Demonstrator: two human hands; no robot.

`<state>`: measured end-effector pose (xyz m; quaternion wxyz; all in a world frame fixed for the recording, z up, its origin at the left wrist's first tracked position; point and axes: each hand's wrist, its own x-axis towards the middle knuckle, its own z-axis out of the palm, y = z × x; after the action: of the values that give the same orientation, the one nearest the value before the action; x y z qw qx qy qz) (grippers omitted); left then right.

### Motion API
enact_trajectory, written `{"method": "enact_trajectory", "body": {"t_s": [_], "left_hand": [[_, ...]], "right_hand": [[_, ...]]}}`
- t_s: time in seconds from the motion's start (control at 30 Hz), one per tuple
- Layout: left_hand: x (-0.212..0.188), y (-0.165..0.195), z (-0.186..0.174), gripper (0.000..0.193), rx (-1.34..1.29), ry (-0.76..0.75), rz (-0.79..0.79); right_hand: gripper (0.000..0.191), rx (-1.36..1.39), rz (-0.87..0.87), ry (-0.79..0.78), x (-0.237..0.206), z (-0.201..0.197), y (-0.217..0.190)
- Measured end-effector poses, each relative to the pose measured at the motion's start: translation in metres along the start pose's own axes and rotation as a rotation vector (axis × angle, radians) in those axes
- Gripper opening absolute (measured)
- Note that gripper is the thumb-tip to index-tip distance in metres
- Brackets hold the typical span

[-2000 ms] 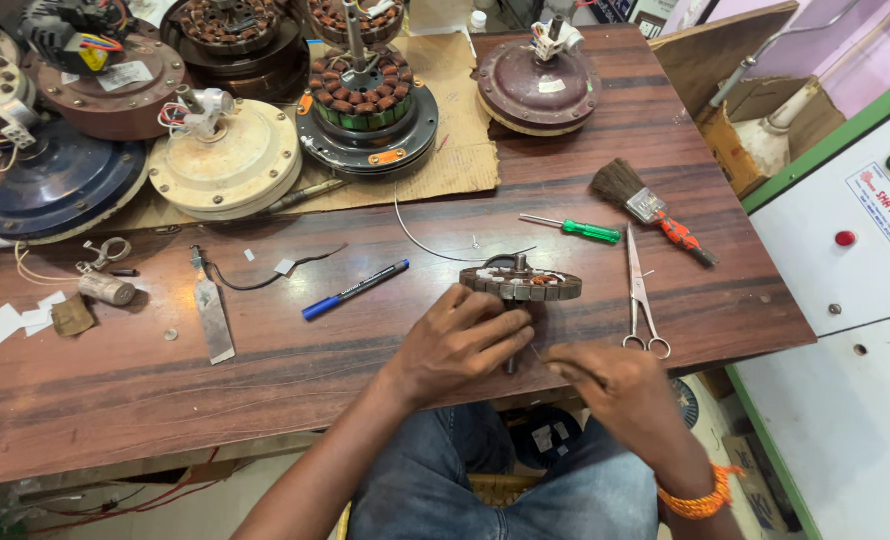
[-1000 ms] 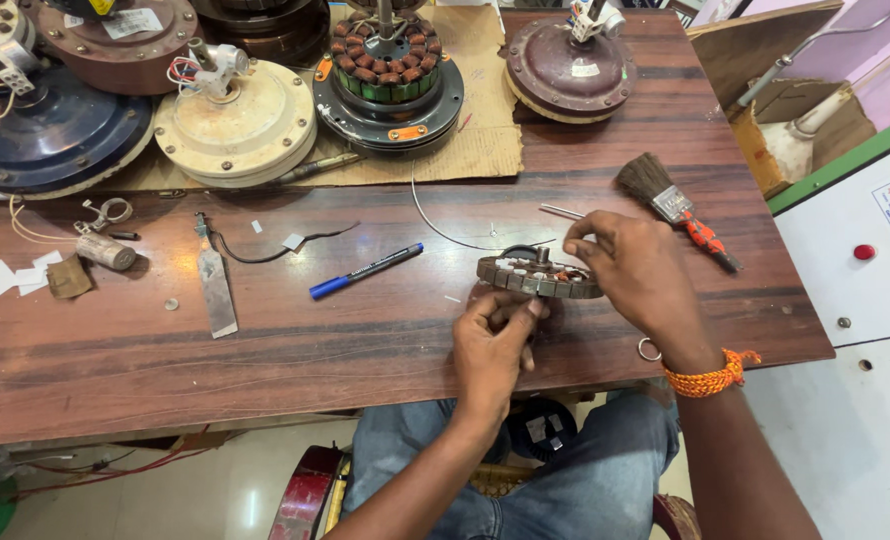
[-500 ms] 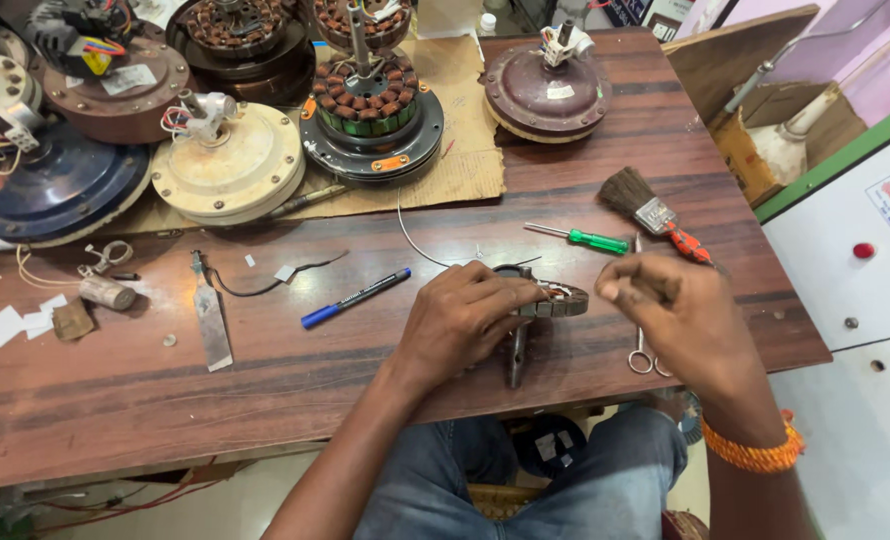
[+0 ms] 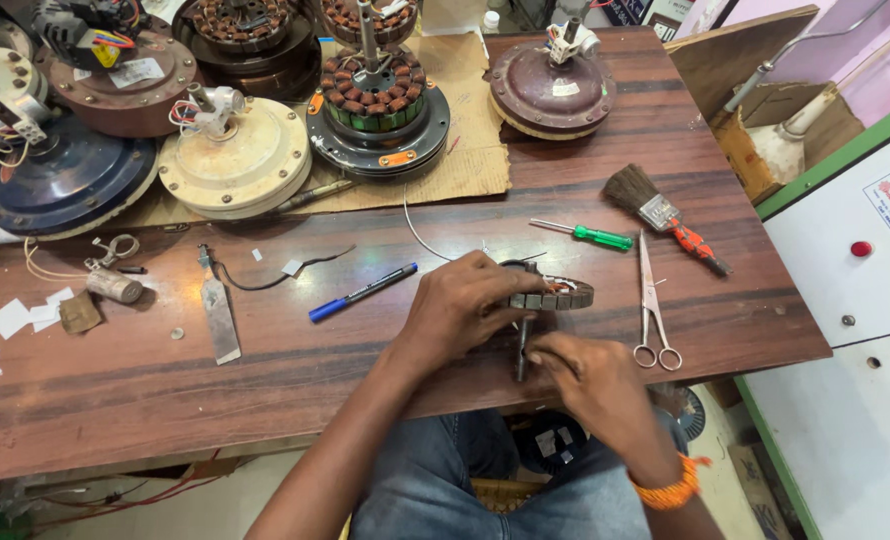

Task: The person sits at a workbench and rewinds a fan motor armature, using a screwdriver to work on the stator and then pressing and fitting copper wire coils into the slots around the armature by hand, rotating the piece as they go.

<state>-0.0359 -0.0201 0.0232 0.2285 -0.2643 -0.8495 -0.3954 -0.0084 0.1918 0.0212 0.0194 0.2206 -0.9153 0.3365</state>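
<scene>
A round motor stator [image 4: 555, 294] with a metal laminated rim and a shaft pointing toward me rests at the front of the wooden table [image 4: 115, 400]. My left hand [image 4: 465, 300] lies over its left side and grips it. My right hand [image 4: 585, 375] is just below it, fingers pinched at the lower end of the shaft [image 4: 521, 352]. Thin wire loops [image 4: 420, 232] trail away from the stator toward the far side.
Scissors [image 4: 651, 305], a green screwdriver [image 4: 585, 234] and a brush [image 4: 660, 212] lie to the right. A blue marker [image 4: 363, 292] and a flat blade [image 4: 220, 315] lie left. Several fan motors [image 4: 235, 160] and wound stators [image 4: 375, 100] crowd the back. A white cabinet [image 4: 855, 330] stands right.
My right hand has come down from the stator's right rim to the shaft end near the table edge. My left hand stays clamped on the stator.
</scene>
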Motion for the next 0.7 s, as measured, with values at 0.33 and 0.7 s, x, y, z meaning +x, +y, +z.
{"method": "enact_trajectory", "body": {"t_s": [0.33,0.7], "left_hand": [[-0.035,0.005,-0.014,0.032,0.591,-0.154,0.492],[-0.046,0.003,0.019,0.021,0.405,-0.041,0.307]], "right_hand": [[0.015,0.103,-0.185,0.024,-0.020,0.007,0.021],[0.018,-0.027,-0.095,-0.017,-0.029,-0.027,0.002]]}}
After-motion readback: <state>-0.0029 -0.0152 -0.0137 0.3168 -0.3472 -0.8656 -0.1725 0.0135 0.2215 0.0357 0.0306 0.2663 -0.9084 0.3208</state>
